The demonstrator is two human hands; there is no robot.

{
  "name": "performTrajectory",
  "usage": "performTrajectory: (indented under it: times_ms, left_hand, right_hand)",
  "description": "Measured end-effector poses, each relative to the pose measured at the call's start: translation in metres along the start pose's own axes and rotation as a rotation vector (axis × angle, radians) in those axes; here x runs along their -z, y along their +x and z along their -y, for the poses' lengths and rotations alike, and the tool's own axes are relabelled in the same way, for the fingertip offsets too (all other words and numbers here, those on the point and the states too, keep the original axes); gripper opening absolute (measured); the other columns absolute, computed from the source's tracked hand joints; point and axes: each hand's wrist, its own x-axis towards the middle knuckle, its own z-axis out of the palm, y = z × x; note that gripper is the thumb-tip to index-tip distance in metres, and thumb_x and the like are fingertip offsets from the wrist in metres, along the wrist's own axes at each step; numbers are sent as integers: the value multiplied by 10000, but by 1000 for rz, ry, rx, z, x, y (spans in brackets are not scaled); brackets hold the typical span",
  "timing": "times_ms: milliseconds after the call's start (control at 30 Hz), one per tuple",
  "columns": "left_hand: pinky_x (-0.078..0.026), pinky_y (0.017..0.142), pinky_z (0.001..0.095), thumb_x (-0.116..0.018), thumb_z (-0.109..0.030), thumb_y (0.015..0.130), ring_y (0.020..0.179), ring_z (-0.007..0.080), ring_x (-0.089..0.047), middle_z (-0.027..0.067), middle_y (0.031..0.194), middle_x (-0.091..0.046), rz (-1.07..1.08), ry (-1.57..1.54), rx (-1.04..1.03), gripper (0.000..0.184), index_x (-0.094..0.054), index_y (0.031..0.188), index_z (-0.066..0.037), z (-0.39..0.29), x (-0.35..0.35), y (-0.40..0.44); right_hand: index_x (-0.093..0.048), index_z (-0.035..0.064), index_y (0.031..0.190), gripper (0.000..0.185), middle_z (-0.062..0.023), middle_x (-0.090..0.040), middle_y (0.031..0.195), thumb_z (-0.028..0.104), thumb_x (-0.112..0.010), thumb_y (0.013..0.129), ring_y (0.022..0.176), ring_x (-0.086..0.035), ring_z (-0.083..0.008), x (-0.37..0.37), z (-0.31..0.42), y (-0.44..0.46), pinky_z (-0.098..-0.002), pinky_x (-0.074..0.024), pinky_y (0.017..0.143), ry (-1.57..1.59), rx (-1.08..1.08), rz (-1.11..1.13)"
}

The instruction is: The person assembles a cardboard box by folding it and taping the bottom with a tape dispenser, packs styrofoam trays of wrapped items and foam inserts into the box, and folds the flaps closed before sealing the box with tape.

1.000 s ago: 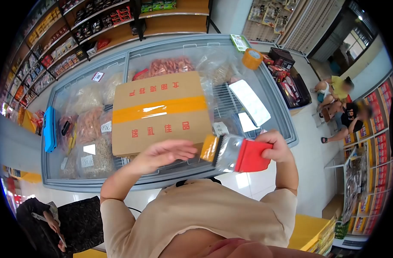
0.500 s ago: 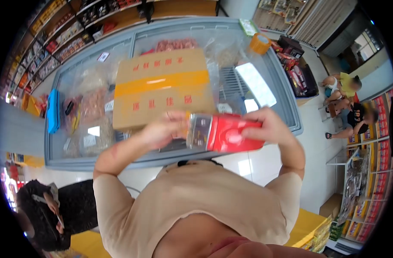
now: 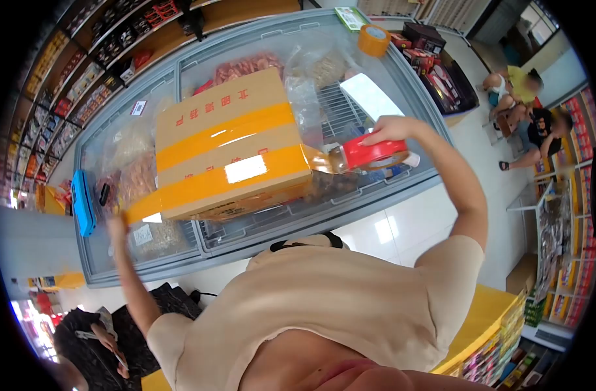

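A cardboard box [image 3: 226, 107] with red printing lies on the glass top of a chest freezer [image 3: 239, 241]. One band of yellow packing tape runs across its middle. A second strip of packing tape [image 3: 200, 188] stretches along the near edge and past both ends. My left hand [image 3: 117, 228], partly blurred, pinches the strip's free end beyond the box's left side. At the right end, my right hand [image 3: 390, 131] grips a red tape dispenser [image 3: 369, 154] from above, with the tape running from it to the box.
A spare tape roll [image 3: 374, 40] and a white sheet [image 3: 371, 96] lie on the freezer top. A blue case [image 3: 83, 203] sits at its left edge. Two people sit at the right, and another person [image 3: 89, 339] is at lower left. Stocked shelves [image 3: 83, 85] line the back.
My hands have moved far apart, left hand leftward and right hand slightly up. The tape has been drawn out from the dispenser along the box's near edge.
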Motion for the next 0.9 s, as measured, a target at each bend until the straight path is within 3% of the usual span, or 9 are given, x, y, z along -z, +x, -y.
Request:
performTrajectory:
  times_ms: [33, 100, 167, 200, 367, 667, 767, 867, 900]
  left_hand:
    - [-440, 499, 432, -437, -303, 824, 603, 315, -595, 178, 691, -599, 74, -23, 105, 346, -598, 748, -6, -6, -61, 9]
    - [-474, 627, 362, -479, -226, 811, 744, 287, -608, 176, 735, -606, 129, -228, 183, 262, -587, 947, -30, -139, -36, -7]
    - [-469, 645, 354, -499, -262, 807, 743, 295, -605, 186, 781, -611, -615, -453, -356, 331, -561, 1028, -23, -210, -41, -6]
    - [-468, 652, 355, -499, -261, 808, 752, 296, -603, 185, 790, -610, -688, -502, -444, 330, -561, 1027, -22, -227, -41, -8]
    - [-461, 685, 360, -497, -258, 812, 798, 299, -590, 183, 834, -604, -334, -683, -216, 327, -561, 1022, -15, -251, -28, -1]
    - [-448, 746, 368, -494, -254, 818, 880, 305, -567, 180, 914, -593, -268, -925, -219, 323, -560, 1013, -4, -274, -24, 8]
    - [-444, 766, 370, -493, -252, 820, 907, 307, -560, 179, 941, -589, -250, -1016, -181, 322, -560, 1010, -1, -268, -15, 5]
    - [-449, 764, 324, -504, -214, 822, 860, 232, -579, 115, 919, -609, 59, -205, 221, 296, -560, 1034, -15, -219, 56, -4]
    - [-449, 756, 307, -490, -206, 835, 852, 199, -578, 94, 923, -610, 4, -267, 311, 297, -552, 1049, -10, -213, 107, -7]
  right_hand:
    - [-644, -46, 782, 697, -180, -613, 720, 633, -520, 684, 685, -591, -262, -18, -9, 19, -330, -438, 633, -2, -6, 6]
    - [-644, -43, 774, 689, -179, -616, 730, 629, -519, 687, 693, -591, -272, -36, -1, 32, -334, -437, 644, 14, 45, 3]
    - [-644, -43, 771, 692, -186, -614, 732, 632, -517, 684, 694, -589, -283, -47, 0, 43, -339, -437, 644, 42, 66, 2]
    - [-643, -42, 769, 694, -193, -613, 734, 634, -515, 681, 695, -587, -295, -51, 1, 45, -344, -437, 644, 59, 94, 4]
    - [-639, -48, 760, 690, -198, -611, 739, 626, -523, 668, 702, -589, -301, -38, 23, 42, -356, -442, 654, 12, 70, 33]
    - [-648, 21, 689, 454, -182, -609, 689, 463, -546, 682, 667, -601, -315, -41, 105, 9, -392, -473, 608, -396, 141, -296]
    - [-649, 55, 859, 442, -146, -627, 847, 457, -547, 707, 784, -603, -304, -79, 120, 27, -381, -476, 688, -641, 102, -23]
    - [-652, 31, 808, 523, -176, -615, 767, 527, -568, 669, 711, -598, -307, -37, 75, 11, -373, -470, 634, -360, 7, -117]
    - [-660, 13, 748, 560, -184, -610, 686, 558, -574, 653, 634, -598, -308, -16, 68, -3, -365, -469, 600, -290, -111, -131]
